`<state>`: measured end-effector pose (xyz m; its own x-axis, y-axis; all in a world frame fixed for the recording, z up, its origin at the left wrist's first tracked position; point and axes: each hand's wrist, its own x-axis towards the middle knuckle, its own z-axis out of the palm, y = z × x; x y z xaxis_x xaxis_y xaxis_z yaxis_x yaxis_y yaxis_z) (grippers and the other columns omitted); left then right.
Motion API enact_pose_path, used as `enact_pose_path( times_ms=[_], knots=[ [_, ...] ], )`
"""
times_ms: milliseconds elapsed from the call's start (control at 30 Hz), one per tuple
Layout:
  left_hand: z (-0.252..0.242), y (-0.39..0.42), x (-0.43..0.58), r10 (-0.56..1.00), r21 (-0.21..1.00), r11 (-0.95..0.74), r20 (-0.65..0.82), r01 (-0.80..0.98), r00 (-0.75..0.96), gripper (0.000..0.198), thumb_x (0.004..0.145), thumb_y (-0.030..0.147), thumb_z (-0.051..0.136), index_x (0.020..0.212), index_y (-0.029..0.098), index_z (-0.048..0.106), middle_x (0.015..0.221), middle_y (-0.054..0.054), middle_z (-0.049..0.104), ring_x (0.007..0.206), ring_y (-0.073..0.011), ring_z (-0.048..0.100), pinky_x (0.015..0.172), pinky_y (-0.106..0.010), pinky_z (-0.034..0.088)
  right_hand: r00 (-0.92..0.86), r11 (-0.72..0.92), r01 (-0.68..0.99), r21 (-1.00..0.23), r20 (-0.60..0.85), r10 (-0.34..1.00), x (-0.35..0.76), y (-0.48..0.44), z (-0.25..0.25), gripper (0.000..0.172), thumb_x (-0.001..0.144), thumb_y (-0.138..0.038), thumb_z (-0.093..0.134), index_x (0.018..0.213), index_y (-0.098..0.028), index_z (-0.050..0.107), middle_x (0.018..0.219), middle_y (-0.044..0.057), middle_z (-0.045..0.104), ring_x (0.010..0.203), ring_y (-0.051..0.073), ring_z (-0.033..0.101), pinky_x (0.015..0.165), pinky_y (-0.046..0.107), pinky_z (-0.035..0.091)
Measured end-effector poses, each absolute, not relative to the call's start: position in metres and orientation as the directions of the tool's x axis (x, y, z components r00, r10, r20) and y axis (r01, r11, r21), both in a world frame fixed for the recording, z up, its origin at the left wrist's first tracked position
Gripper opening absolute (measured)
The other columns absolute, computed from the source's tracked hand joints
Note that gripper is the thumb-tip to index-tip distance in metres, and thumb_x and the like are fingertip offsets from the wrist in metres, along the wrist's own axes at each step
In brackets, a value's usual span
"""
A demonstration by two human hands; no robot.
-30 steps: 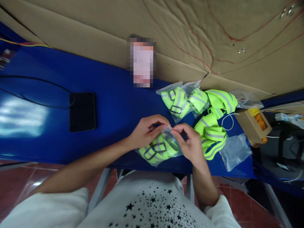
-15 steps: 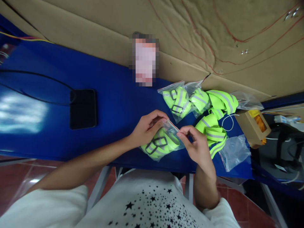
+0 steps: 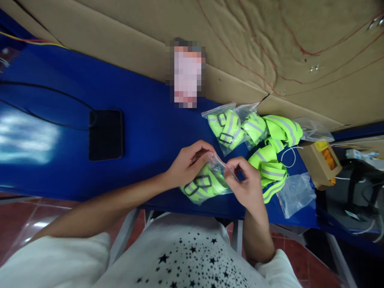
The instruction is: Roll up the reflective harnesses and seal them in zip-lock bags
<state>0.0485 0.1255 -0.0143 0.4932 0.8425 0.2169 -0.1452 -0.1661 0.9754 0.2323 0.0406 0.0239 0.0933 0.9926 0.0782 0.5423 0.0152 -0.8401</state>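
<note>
A clear zip bag [image 3: 207, 182] with a folded neon-yellow reflective strap and black buckles lies at the near edge of the blue table [image 3: 144, 120]. My left hand [image 3: 187, 164] pinches the left end of the bag's red-lined top edge. My right hand [image 3: 246, 186] pinches the same edge further right. Both hands are closed on the bag's mouth.
Two more bagged straps [image 3: 229, 128] and loose neon straps [image 3: 270, 160] lie to the right, with an empty clear bag [image 3: 295, 192] and a small cardboard box [image 3: 319, 162]. A black phone [image 3: 105, 134] with a cable lies on the left. Cardboard sheets [image 3: 240, 48] line the back.
My right hand has slid to the right along the bag's top edge, away from my left hand. The bag stays at the table's near edge.
</note>
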Motion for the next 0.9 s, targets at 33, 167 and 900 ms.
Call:
enact_pose_path(
  times_ms=[33, 167, 900],
  knots=[
    [-0.014, 0.125, 0.048, 0.843, 0.975, -0.175, 0.221, -0.139, 0.490, 0.013, 0.102, 0.026, 0.058, 0.101, 0.016, 0.066, 0.091, -0.003, 0.071, 0.080, -0.0102, 0.070, 0.071, -0.018, 0.056, 0.089, 0.012, 0.548, -0.836, 0.073, 0.993, 0.232, 0.041, 0.024, 0.009, 0.090, -0.015, 0.064, 0.086, -0.022, 0.060, 0.076, -0.005, 0.058, 0.068, 0.010, 0.051, 0.066, 0.024, 0.042],
    [-0.015, 0.123, 0.047, 0.831, 0.971, -0.205, 0.237, -0.120, 0.503, 0.014, 0.102, 0.027, 0.057, 0.102, 0.016, 0.066, 0.091, -0.003, 0.071, 0.078, -0.0102, 0.068, 0.070, -0.019, 0.055, 0.069, 0.012, 0.556, -0.831, 0.060, 0.996, 0.229, 0.043, 0.028, 0.007, 0.091, -0.016, 0.065, 0.090, -0.023, 0.062, 0.077, -0.005, 0.060, 0.068, 0.009, 0.052, 0.065, 0.024, 0.042],
    [-0.010, 0.125, 0.044, 0.744, 0.959, -0.265, 0.271, -0.102, 0.611, 0.014, 0.099, 0.026, 0.061, 0.103, 0.017, 0.070, 0.101, -0.009, 0.070, 0.090, -0.0140, 0.068, 0.067, -0.019, 0.057, 0.107, -0.032, 0.544, -0.838, 0.032, 0.994, 0.224, 0.047, 0.031, 0.007, 0.093, -0.028, 0.070, 0.088, -0.022, 0.070, 0.079, -0.003, 0.066, 0.069, 0.011, 0.057, 0.067, 0.026, 0.046]
  ],
)
